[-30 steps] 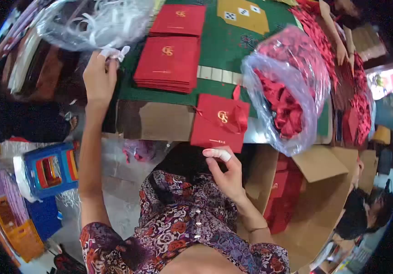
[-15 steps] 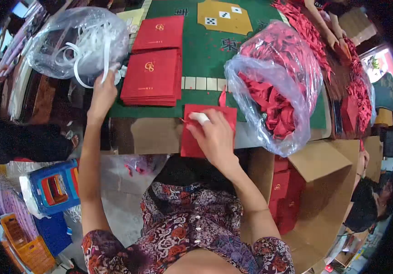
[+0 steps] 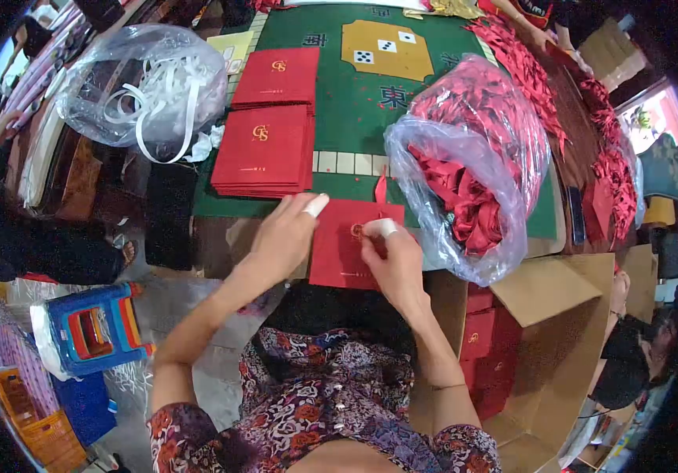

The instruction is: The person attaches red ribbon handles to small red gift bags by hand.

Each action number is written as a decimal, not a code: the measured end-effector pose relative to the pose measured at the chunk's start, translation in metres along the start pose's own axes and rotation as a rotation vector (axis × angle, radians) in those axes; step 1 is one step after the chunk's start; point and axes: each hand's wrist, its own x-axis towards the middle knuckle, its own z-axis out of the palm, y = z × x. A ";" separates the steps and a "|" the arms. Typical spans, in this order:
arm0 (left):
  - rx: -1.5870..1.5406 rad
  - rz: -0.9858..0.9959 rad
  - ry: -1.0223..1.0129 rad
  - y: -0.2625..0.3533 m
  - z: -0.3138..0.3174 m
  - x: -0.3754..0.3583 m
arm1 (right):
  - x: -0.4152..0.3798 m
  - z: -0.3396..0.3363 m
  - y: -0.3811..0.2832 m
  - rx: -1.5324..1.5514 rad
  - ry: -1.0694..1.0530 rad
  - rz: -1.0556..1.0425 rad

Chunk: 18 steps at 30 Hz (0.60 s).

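One flat red pouch (image 3: 337, 256) lies between a partly open left hand (image 3: 282, 239), touching its edge, and a curled right hand (image 3: 400, 264) over its gold print; whether that pinches, I cannot tell. Beyond the left, smooth pouches (image 3: 262, 150) are stacked; beyond the right, crinkled plastic (image 3: 530, 185) holds satiny ribbon (image 3: 473, 193) on the green table (image 3: 347, 118).

Green-topped table (image 3: 346, 102) above a pale floor (image 3: 214, 347)

Stacked blue plastic stools (image 3: 91, 331) stand at left near orange crates (image 3: 39, 410); bright light enters at upper right.
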 end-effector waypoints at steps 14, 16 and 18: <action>0.139 -0.013 -0.047 0.012 0.029 0.013 | 0.000 0.009 0.005 -0.136 -0.002 0.006; 0.112 0.005 -0.009 0.011 0.032 0.013 | 0.001 0.014 0.009 -0.168 0.018 0.007; 0.069 -0.005 -0.037 0.012 0.028 0.015 | 0.000 0.015 0.009 -0.133 0.024 0.037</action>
